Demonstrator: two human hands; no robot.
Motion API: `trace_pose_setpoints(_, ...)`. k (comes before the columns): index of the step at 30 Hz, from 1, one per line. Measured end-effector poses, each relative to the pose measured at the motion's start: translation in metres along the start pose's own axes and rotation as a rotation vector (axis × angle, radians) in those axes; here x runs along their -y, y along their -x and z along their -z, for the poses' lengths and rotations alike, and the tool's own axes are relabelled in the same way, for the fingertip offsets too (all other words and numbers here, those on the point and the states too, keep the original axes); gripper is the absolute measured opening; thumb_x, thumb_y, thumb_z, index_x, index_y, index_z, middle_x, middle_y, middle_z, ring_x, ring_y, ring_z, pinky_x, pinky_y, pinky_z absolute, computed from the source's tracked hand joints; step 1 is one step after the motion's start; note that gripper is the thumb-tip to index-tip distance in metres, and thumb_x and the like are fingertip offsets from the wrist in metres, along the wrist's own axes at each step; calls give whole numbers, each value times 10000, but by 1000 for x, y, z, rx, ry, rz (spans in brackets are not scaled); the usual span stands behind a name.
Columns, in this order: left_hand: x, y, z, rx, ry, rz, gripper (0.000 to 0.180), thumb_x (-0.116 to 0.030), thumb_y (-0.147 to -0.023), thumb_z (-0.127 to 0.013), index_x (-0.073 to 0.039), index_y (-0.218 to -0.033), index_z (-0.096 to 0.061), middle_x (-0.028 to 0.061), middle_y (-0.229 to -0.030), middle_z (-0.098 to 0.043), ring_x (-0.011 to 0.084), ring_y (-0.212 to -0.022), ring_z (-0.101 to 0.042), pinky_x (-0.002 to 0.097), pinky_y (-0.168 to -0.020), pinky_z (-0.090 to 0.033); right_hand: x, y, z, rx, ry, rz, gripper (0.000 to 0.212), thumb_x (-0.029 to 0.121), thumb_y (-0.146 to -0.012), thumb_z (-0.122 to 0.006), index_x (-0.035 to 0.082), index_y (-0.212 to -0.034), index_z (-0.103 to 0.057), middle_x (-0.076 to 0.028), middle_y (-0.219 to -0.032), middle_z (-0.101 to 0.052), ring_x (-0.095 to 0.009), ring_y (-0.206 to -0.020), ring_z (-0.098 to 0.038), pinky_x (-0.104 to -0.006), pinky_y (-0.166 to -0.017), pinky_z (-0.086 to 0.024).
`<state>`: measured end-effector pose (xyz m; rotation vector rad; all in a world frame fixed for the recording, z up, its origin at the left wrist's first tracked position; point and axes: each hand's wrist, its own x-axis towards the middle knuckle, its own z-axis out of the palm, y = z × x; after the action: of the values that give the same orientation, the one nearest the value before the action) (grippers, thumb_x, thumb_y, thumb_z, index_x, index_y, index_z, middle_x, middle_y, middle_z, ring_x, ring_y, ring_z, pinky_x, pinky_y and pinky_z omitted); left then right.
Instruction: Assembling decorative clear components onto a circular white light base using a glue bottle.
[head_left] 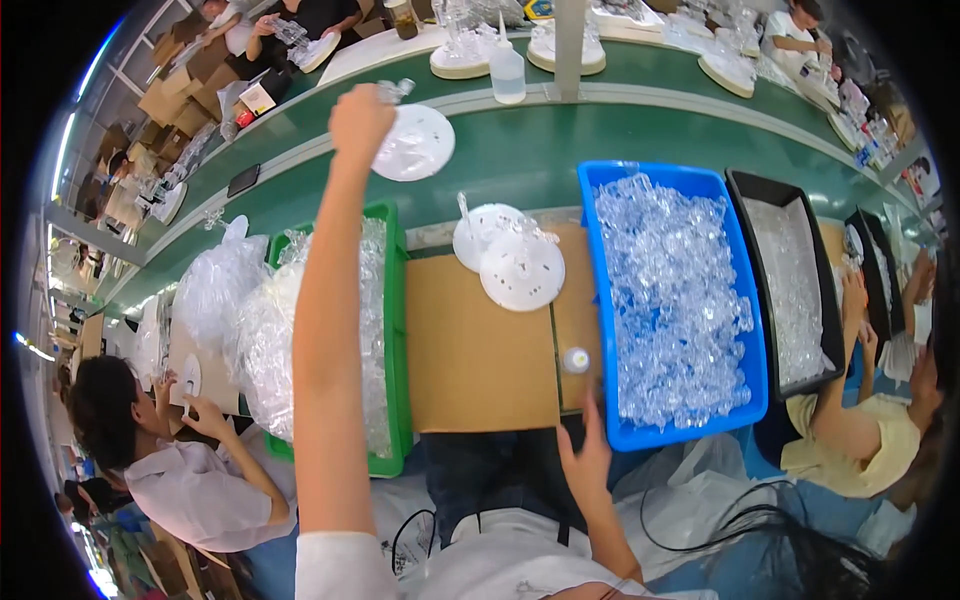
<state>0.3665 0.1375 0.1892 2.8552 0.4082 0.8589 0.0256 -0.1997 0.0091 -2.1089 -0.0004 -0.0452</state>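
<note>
My left hand reaches far over the green conveyor belt, its fingers closed around a clear plastic piece. Right beside it lies a round white disc on the belt. My right hand is low at the near edge of the cardboard work surface, thumb and fingers apart, holding nothing. Just beyond its fingertips stands a small white-capped bottle. Two more white discs, one in front and one behind, overlap at the cardboard's far edge, with clear plastic parts on them.
A green crate of bagged clear plastic stands left. On the right are a blue bin full of clear plastic pieces and a black tray. A metal post and a squeeze bottle stand beyond the belt. Co-workers sit on both sides.
</note>
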Motion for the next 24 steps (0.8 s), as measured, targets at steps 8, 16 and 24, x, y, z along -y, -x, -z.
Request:
trace_pose_setpoints(8, 26, -32, -159, 234, 33, 33, 251, -161, -728, -611, -49, -947, -659, 194, -939, -669, 352, -917, -645, 483, -788, -486, -103, 62, 121, -46, -458, -465, 240, 51, -864, -585, -11, -1095, -598, -80, -897, -680, -107, -756, -614, -239, -686, -487)
trace_pose_setpoints(16, -18, 5, -77, 500, 199, -257, 405, -357, -779, -615, -82, -1075, -607, 168, -1053, -651, 342, -971, -631, 450, -820, -503, -30, 12, 174, -78, 172, -416, 428, 66, -850, -619, -15, -1252, -493, -85, -882, -634, -118, -714, -572, -250, -648, -462)
trace_pose_setpoints(24, 0, 128, -19, 691, 45, -327, 501, -455, -783, -639, -97, -1123, -552, 241, -876, -642, 406, -876, -632, 494, -741, -508, 123, -135, 140, 198, 240, 418, 419, 154, -784, -705, 26, -1168, -596, -162, -1058, -645, -268, -967, -633, -341, -839, -477)
